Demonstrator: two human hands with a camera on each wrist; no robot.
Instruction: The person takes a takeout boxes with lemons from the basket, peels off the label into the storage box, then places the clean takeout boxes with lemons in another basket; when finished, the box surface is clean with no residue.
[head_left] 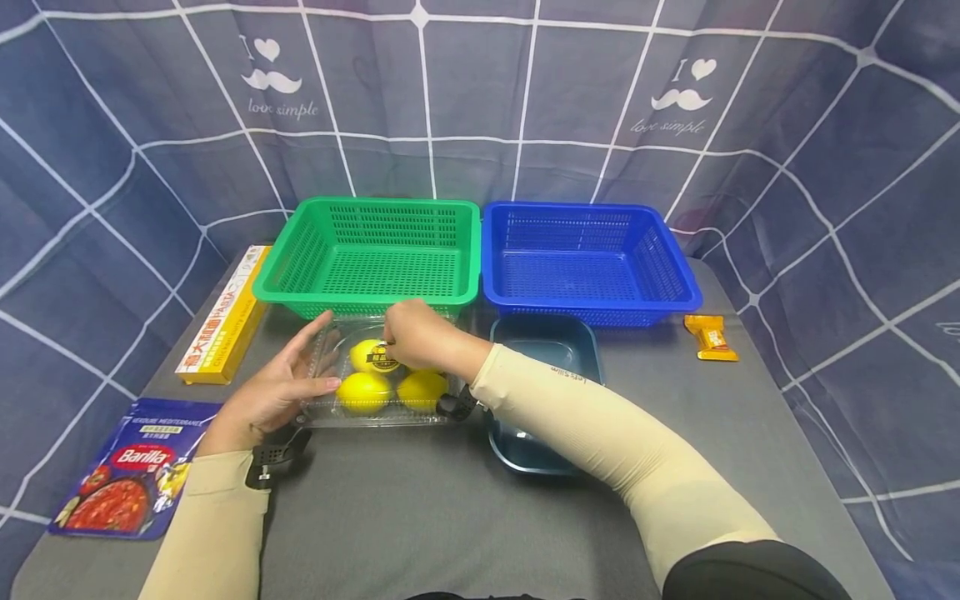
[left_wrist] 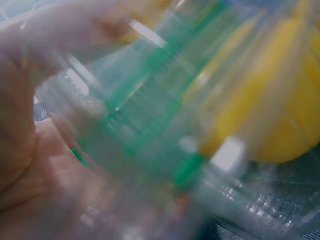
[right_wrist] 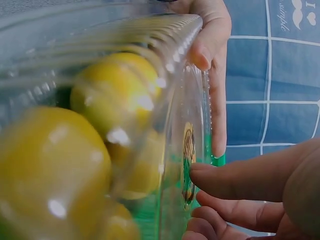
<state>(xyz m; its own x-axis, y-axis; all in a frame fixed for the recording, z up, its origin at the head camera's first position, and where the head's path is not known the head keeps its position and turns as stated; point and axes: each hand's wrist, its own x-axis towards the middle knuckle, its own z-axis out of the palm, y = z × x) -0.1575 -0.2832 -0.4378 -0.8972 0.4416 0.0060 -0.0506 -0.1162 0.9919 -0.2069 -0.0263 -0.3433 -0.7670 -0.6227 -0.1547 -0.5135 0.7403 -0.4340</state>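
A clear box (head_left: 378, 379) of lemons (head_left: 365, 390) sits on the grey table (head_left: 420, 508), just in front of the green basket (head_left: 371, 254). The left hand (head_left: 273, 387) holds the box's left end, thumb curled over the rim. The right hand (head_left: 416, 333) curls its fingertips onto the lid's far edge. A blue tray (head_left: 547, 342) lies beside it.
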